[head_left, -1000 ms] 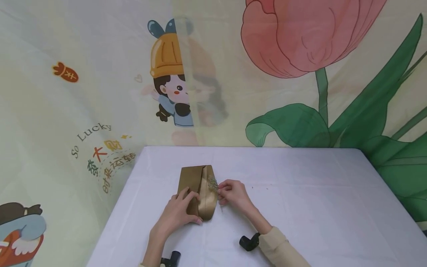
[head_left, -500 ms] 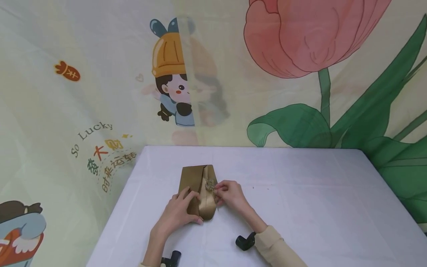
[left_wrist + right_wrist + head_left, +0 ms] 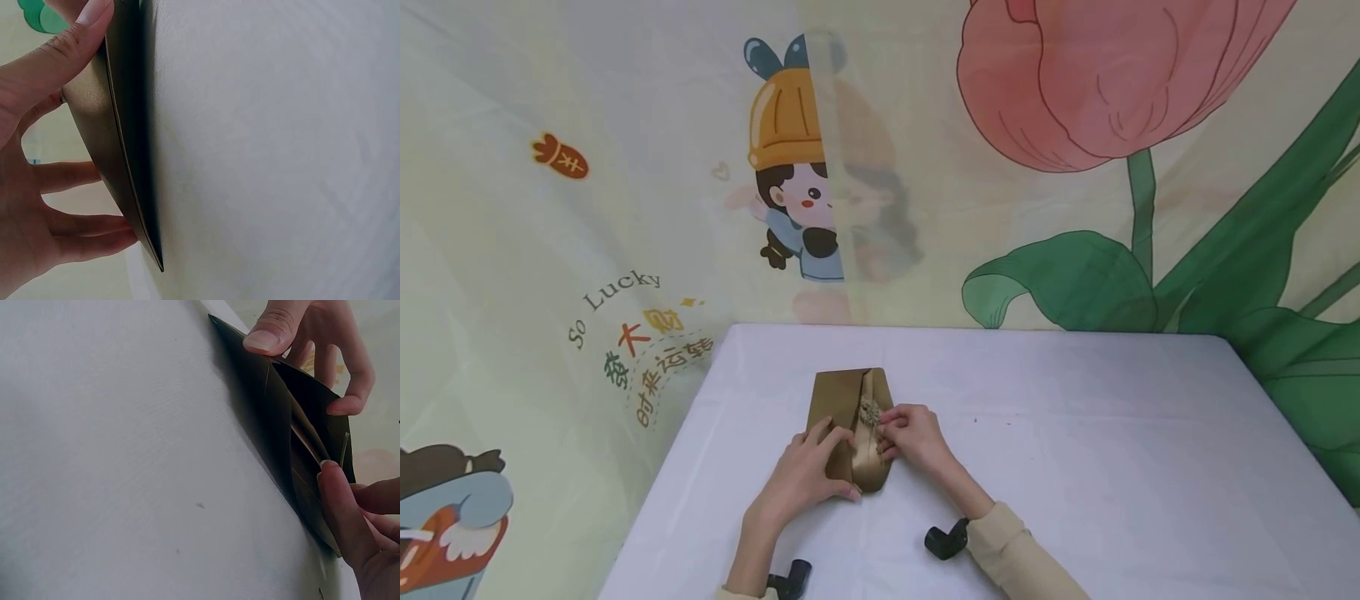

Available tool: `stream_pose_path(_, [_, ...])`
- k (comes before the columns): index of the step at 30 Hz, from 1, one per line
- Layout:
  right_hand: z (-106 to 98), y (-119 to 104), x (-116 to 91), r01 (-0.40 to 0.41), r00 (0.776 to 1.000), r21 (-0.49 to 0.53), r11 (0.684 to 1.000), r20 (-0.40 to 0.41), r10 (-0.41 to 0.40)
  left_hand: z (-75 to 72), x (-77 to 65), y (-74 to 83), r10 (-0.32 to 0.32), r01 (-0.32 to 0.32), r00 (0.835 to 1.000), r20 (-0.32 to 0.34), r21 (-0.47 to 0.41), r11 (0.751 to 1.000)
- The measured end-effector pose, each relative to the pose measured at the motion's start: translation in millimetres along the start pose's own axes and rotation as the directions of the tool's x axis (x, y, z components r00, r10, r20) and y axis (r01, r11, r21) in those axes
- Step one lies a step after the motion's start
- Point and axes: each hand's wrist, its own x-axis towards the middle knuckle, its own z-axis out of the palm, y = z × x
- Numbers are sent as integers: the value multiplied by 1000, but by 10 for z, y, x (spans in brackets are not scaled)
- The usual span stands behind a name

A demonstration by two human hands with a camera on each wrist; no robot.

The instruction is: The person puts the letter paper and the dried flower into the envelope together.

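A gold paper envelope lies on the white table, its flap side turned to the right. My left hand grips it, the fingers curved over the top and the thumb at the near edge; in the left wrist view the envelope looks bowed. Over the right part, my right hand pinches a small sprig of dried flowers, its head toward the envelope's middle. The right wrist view shows the envelope's pocket gaping. Fingers hide part of the sprig.
White cloth covers the table, with tiny dark specks to the right of the envelope. A printed curtain hangs behind the far edge. Black wrist cameras sit on both forearms.
My right hand has shifted slightly left, carrying the sprig further onto the envelope. The left hand keeps its hold, and the whole head view has drifted a little.
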Motion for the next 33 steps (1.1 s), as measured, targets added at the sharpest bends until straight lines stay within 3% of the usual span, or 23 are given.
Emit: stream_pose_path(33, [192, 30, 109, -35, 999, 39, 999, 42, 33, -7, 13, -13, -4, 4, 1000, 3, 22, 1000])
